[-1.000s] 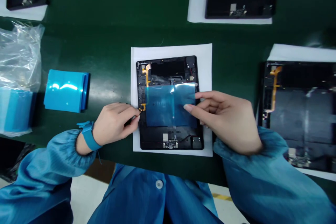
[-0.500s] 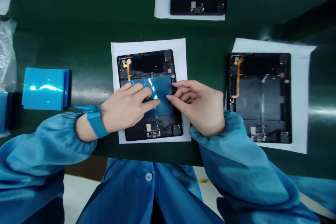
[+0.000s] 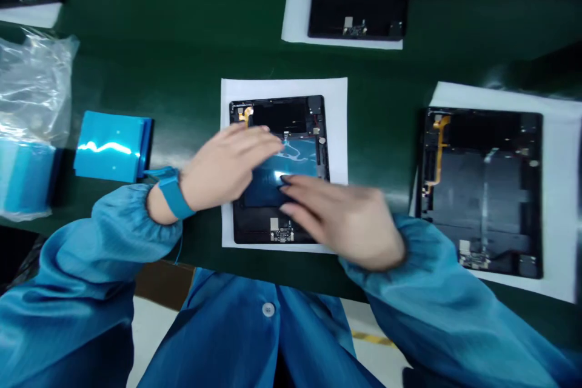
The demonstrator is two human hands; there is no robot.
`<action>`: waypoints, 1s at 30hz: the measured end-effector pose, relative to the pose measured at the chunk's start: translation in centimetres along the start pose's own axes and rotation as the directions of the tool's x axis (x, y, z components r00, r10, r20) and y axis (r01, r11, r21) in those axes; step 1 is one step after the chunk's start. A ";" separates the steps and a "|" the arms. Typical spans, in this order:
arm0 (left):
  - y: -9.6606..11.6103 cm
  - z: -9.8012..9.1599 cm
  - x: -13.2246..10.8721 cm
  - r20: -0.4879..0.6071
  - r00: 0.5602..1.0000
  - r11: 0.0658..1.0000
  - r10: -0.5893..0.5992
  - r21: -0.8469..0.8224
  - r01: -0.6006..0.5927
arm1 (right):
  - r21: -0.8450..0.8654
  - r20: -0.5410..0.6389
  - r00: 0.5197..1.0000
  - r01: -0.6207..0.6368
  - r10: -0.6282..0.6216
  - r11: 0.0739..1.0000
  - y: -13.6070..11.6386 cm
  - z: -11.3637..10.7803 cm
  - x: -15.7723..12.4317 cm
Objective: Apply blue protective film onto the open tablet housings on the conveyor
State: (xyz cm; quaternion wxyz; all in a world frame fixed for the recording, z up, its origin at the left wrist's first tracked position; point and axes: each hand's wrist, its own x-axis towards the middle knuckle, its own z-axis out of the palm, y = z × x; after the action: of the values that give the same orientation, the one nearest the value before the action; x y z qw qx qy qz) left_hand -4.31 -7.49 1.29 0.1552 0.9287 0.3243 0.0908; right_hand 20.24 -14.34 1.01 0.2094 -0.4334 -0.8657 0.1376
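A translucent blue rectangular plastic film (image 3: 300, 159) lies across a black rectangular tablet housing (image 3: 254, 224), partly beneath the left hand (image 3: 222, 167), fingers extended, gripping nothing visible, and the blurred right hand (image 3: 341, 215), fingers bent, hold impossible to tell, over white paper (image 3: 336, 133) on a dark green tabletop (image 3: 182, 54).

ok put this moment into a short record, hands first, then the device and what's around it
left hand: stretched over the upper left of the blue film, contact unclear
right hand: motion-blurred, fingertips over the film, contact unclear
film position: across the middle of the open black device
under device: white sheet
to the left: stack of blue sheets, clear plastic bag
to the right: second open device
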 end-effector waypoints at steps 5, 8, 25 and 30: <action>-2.4 -0.3 -3.5 -0.137 0.967 0.977 -0.214 -0.012 0.215 | -0.184 0.325 0.932 0.227 -0.158 0.956 -1.1 1.3 3.5; -2.5 0.8 -4.2 -0.114 0.966 0.971 -0.234 0.027 0.238 | -0.269 0.325 0.942 0.179 -0.085 0.946 -0.6 1.8 5.4; -2.2 -2.1 3.0 -0.068 0.899 0.857 -0.432 0.280 0.433 | -0.267 0.397 0.915 0.195 -0.076 0.944 -1.8 1.8 2.1; -3.6 -0.9 5.4 -0.116 0.865 0.834 -0.488 0.230 0.501 | -0.369 0.323 0.941 0.030 0.098 0.929 -1.4 1.8 2.6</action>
State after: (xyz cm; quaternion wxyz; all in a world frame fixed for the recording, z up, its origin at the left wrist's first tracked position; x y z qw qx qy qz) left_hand -2.46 -1.26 1.23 0.0452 0.8226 0.5661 0.0299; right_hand 17.03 -13.17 0.66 -0.0287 -0.4504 -0.8911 0.0482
